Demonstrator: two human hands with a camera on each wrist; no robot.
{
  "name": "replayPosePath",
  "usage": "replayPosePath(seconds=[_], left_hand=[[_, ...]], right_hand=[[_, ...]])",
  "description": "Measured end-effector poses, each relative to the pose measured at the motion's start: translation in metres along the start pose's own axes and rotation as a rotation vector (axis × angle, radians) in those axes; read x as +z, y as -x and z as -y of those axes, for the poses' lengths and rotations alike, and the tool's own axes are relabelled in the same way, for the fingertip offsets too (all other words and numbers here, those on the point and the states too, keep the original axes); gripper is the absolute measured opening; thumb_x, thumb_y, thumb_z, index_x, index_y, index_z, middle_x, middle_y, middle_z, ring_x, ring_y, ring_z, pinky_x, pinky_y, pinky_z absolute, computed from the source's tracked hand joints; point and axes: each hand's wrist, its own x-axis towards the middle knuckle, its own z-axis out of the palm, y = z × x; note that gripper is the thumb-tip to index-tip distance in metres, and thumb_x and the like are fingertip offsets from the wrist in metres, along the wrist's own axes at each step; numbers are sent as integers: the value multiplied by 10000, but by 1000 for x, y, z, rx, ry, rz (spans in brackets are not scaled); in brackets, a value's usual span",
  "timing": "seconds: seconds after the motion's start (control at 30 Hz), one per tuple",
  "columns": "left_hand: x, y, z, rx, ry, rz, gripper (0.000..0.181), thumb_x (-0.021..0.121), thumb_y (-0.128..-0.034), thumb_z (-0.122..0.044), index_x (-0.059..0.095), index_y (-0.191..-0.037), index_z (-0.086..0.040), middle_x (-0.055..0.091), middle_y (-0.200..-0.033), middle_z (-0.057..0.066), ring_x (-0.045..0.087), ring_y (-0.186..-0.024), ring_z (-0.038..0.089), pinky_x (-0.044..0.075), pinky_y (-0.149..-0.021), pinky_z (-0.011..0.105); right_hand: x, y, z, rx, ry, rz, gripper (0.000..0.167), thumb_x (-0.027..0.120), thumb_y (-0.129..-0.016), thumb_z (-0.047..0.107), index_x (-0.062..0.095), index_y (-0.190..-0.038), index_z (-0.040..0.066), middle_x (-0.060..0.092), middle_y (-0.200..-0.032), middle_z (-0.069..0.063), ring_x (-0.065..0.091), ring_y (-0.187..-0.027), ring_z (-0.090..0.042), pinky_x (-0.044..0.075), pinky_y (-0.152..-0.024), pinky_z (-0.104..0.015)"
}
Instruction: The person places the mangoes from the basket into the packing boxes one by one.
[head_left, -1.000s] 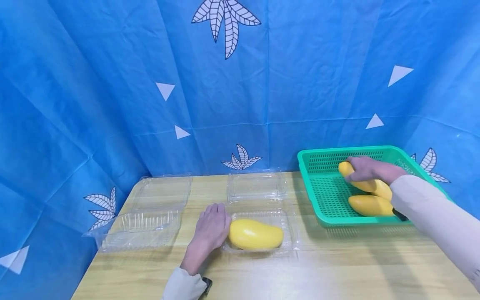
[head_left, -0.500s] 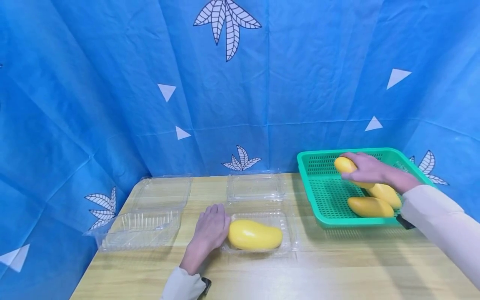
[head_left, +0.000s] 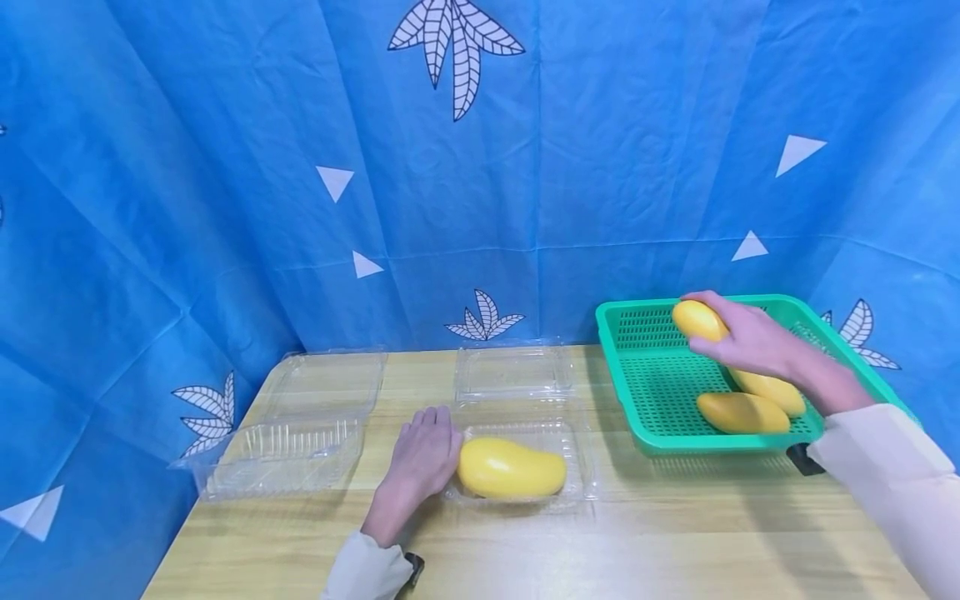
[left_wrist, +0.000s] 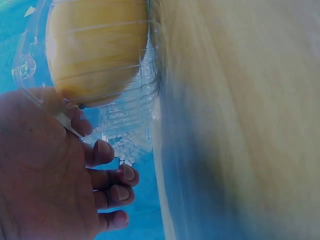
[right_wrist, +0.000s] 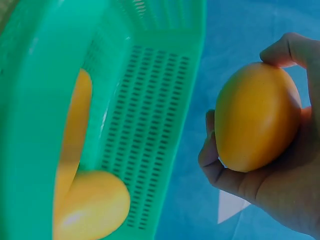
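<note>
My right hand [head_left: 750,337] holds a yellow mango [head_left: 700,321] above the green basket [head_left: 660,443]. Fingers and thumb curl round this mango [right_wrist: 257,117] in the right wrist view. Beneath it, two more mangoes lie in the basket, one mango [head_left: 742,413] nearer and another mango [head_left: 772,390] partly behind my wrist. My left hand [head_left: 423,454] is at the left side of a clear plastic clamshell box [head_left: 581,467], whose lid lies folded back. In the left wrist view, thumb and fingers pinch the box's rim [left_wrist: 70,124]. A yellow mango [head_left: 510,469] lies inside that box.
A second clear clamshell box [head_left: 281,462] stands opened at the left of the wooden table [head_left: 660,550], its lid toward the back. Blue patterned cloth [head_left: 480,192] hangs behind the table and along both sides.
My right hand has lifted the mango up from the others in the basket, its end now tilted toward the camera. My left hand and the box have stayed in place.
</note>
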Motion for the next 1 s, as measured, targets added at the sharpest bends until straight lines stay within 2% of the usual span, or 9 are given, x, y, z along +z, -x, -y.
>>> replayPosePath(seconds=[0.17, 0.3, 0.5, 0.6, 0.77, 1.0], left_hand=[[-1, -1, 1, -3, -3, -6, 205, 410, -1050, -213, 439, -887, -92, 413, -814, 55, 387, -756, 233, 361, -693, 369], [-2, -2, 0, 2, 0, -9, 203, 412, -1052, -217, 441, -895, -91, 416, -816, 54, 391, -758, 233, 362, -694, 370], [-1, -3, 1, 2, -7, -13, 207, 413, -1053, -222, 447, -901, -86, 417, -817, 55, 393, -754, 231, 365, -692, 369], [-1, -2, 0, -1, -6, -16, 208, 412, -1054, -221, 446, -899, -87, 415, -815, 55, 391, -749, 229, 364, -692, 366], [0, 0, -2, 3, 6, -2, 195, 419, -1047, -212, 440, -896, -90, 409, -811, 53, 381, -751, 224, 354, -693, 360], [-1, 2, -2, 11, 5, -23, 196, 425, -1048, -205, 438, -886, -95, 407, -801, 46, 378, -732, 215, 350, -677, 347]], right_hand=[[4, 7, 10, -54, -10, -65, 657, 667, -947, 254, 396, -1525, 99, 588, -1068, -155, 545, -755, -249, 451, -553, -385], [7, 14, 15, -67, -6, -110, 654, 677, -938, 252, 416, -1520, 106, 596, -1130, -158, 542, -775, -261, 440, -544, -383], [8, 21, 21, -67, -20, -183, 684, 708, -920, 256, 423, -1527, 124, 591, -1220, -196, 563, -807, -289, 440, -516, -380], [8, 25, 25, -40, -47, -225, 684, 708, -925, 258, 420, -1539, 167, 579, -1264, -187, 565, -813, -305, 451, -515, -381], [14, 38, 30, -2, -96, -285, 670, 697, -934, 242, 420, -1544, 225, 583, -1210, -145, 541, -787, -309, 443, -506, -363], [17, 49, 35, -15, -129, -371, 631, 656, -964, 227, 423, -1547, 295, 580, -1128, -114, 532, -746, -274, 425, -497, -338]])
